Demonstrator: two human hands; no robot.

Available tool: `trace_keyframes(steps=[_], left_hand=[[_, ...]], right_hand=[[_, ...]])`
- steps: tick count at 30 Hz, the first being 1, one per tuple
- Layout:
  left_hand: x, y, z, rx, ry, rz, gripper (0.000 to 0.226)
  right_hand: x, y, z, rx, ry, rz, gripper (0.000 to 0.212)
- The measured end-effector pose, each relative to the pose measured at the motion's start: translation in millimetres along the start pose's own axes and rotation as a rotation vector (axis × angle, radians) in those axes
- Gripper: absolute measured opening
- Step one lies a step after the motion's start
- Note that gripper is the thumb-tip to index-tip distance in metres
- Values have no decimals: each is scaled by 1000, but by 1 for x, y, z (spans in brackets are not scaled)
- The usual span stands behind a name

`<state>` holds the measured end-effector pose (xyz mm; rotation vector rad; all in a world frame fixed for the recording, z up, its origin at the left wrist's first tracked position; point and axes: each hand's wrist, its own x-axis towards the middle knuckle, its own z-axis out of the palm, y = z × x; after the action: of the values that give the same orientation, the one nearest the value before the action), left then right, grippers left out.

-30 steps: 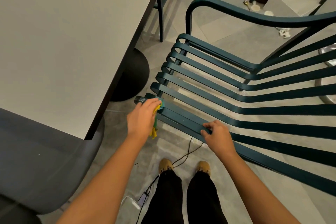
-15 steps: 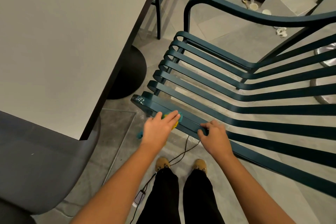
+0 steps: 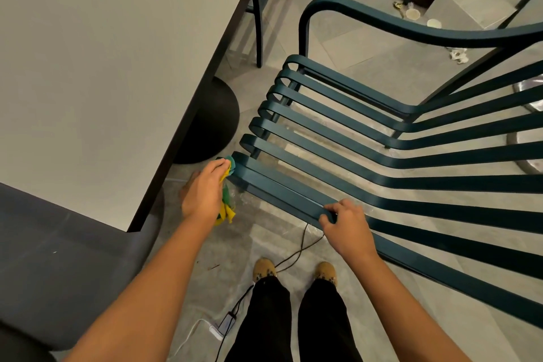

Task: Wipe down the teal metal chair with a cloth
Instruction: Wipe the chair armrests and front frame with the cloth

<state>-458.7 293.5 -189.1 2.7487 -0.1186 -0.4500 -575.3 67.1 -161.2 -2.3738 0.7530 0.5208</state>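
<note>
Head view shows me the teal chair (image 3: 367,156) beside the table (image 3: 117,53), its near rail (image 3: 282,191) gripped by the right hand (image 3: 346,226) while the left hand (image 3: 202,194), clutching the cloth (image 3: 226,206), has slid back from mid-rail to the rail's end, so I judge wiping continues.

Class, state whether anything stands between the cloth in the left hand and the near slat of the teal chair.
Nothing visible does. The left hand holds the cloth right against the end of the nearest slat of the chair. The right hand grips that same slat farther along, clear of the cloth.
</note>
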Motion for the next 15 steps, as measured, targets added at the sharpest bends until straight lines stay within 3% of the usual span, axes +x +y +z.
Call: trace_keyframes(steps=[6, 15], left_hand=[[-11, 25, -3, 55, 71, 198, 48], [6, 20, 4, -81, 45, 84, 37]], right_hand=[[4, -5, -3, -26, -32, 3, 32], [15, -33, -2, -92, -62, -28, 29]])
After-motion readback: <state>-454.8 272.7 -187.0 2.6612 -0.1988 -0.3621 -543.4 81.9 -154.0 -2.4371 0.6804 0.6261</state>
